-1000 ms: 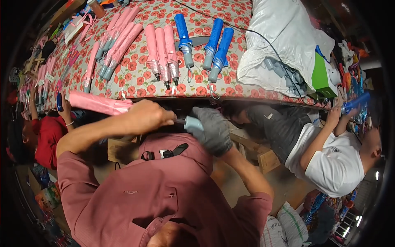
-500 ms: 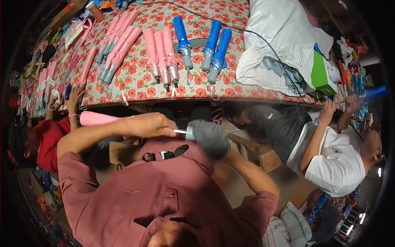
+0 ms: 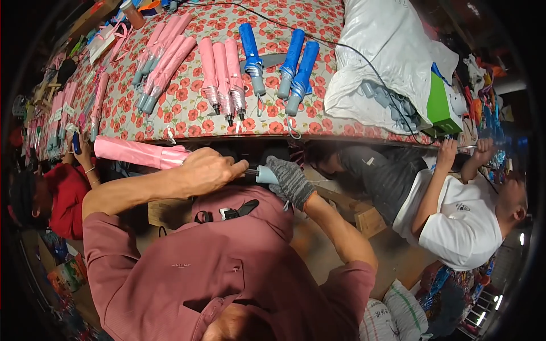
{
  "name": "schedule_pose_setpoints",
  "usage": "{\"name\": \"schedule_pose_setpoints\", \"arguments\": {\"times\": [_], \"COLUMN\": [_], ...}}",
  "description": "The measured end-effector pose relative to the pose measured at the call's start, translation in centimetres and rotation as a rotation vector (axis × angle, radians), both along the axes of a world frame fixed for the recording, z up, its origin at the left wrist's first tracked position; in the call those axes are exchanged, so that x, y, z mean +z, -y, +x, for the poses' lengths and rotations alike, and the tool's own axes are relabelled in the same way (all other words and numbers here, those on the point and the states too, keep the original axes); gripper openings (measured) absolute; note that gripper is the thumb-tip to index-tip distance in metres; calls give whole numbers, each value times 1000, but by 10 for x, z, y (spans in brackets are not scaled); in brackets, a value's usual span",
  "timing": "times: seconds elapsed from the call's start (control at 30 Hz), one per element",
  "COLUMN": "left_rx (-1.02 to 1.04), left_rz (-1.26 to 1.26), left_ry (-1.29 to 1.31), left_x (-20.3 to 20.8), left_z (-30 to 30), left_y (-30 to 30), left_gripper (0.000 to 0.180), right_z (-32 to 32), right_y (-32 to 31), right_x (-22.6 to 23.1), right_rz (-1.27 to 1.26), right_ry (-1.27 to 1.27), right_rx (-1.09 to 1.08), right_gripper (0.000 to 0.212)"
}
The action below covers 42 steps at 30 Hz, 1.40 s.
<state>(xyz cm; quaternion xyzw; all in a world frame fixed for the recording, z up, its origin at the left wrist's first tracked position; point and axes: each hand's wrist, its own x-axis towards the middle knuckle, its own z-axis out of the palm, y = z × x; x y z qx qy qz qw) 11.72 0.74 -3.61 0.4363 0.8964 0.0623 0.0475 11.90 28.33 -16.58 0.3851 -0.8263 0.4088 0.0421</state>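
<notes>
Where the two grips meet, just below the near edge of the table (image 3: 187,122), a folded pink umbrella (image 3: 139,152) is held level in the air, clear of the tabletop.

Item, left hand (image 3: 207,170): bare, fingers curled and pressed shut round the umbrella at the end of its canopy, where the dark shaft emerges. The bulk of the umbrella lies outward from this grip toward the person's left.

Item, right hand (image 3: 290,181): in a grey knitted glove, closed round the pale blue-grey handle (image 3: 265,174), which is seen just beside the left hand with a short run of shaft between them.

Long axis: nearly horizontal across the view, roughly parallel to the table edge, tilted slightly so that the canopy end sits a little higher. The handle points to the person's right, the canopy tip to the left. The left hand is the nearer to the canopy; the right is at the handle end only.

Surroundings: on the floral-clothed table, pink folded umbrellas (image 3: 222,77) and blue folded umbrellas (image 3: 296,68) are laid in rows, handles toward the near edge; a white sack (image 3: 387,51) lies at the right. A person in a white shirt (image 3: 460,221) is seated to the right, another in red (image 3: 65,193) to the left.
</notes>
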Motion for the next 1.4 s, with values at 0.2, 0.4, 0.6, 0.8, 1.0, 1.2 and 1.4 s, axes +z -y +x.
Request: {"name": "schedule_pose_setpoints", "arguments": {"times": [0.2, 0.4, 0.6, 0.8, 1.0, 1.2, 1.4], "left_rx": [86, 38, -5, 8, -26, 68, 85], "left_rz": [316, 160, 148, 197, 50, 285, 58], "left_ry": [1080, 595, 414, 596, 159, 251, 191], "left_x": [24, 19, 17, 21, 3, -8, -32], "left_z": [-32, -2, -23, -20, -23, -26, -27], "left_y": [15, 5, 14, 17, 17, 23, 54], "left_gripper": [31, 30, 29, 26, 26, 30, 28], "right_z": [-2, 13, 1, 12, -3, -22, 10], "right_y": [21, 18, 21, 21, 24, 14, 31], "right_x": [130, 99, 130, 110, 27, 41, 73], "right_rz": [581, 127, 287, 122, 297, 223, -137], "right_ry": [-138, -337, -266, 291, -221, -351, 748], "right_rx": [-8, -36, -18, -135, -153, -113, -318], "right_gripper": [31, 29, 32, 43, 39, 31, 41]}}
